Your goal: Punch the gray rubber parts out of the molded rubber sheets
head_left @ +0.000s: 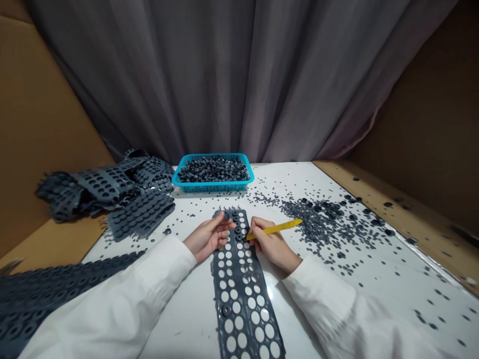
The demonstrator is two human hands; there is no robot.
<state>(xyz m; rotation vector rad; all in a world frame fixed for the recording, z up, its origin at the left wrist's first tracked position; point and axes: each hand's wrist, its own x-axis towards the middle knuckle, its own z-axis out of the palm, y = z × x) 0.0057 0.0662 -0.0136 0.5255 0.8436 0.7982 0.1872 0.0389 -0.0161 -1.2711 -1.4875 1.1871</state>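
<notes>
At the lower centre of the frame, the left hand is pressing the long dark grey perforated rubber strip flat on the white surface, its grip spread apart. The right hand, grip clamped on a yellow stick tool, is poking the strip's far end. Most holes are showing empty and only a few rings are remaining, which suggests this strip is nearly cleared.

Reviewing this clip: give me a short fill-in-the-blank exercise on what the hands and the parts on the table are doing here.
1. The right hand holds a ____ stick, its tip at the perforated dark strip.
2. The left hand rests on the strip's ____ edge.
3. The basket full of dark rings, at the far side of the white table, is ____ in colour.
4. Loose rings lie scattered mostly to the ____ of the strip.

Missing words: yellow; left; blue; right
</notes>
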